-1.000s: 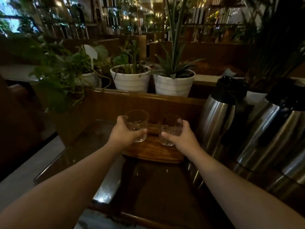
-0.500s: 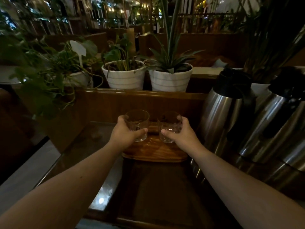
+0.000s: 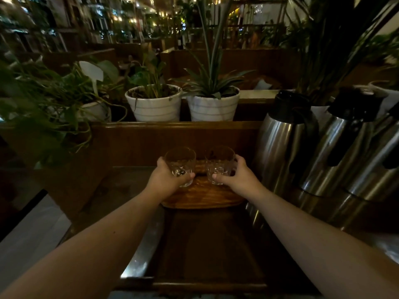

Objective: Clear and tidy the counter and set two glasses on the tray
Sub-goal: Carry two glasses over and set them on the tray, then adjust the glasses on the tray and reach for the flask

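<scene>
**Two glasses over the tray**

Left hand (image 3: 165,180) wrapped around left glass (image 3: 181,167), right hand (image 3: 238,179) around right glass (image 3: 220,167); each grip closed on its glass. Both upright, side by side over wooden tray (image 3: 203,196) on counter (image 3: 207,244). Steel flasks (image 3: 282,143) just right.

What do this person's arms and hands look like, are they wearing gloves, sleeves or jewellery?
Nothing worn that shows: the left hand and right hand are bare, with no gloves, and I see no rings. Both forearms are uncovered right to the picture's edge, with no sleeve, watch or bracelet in view.
</scene>
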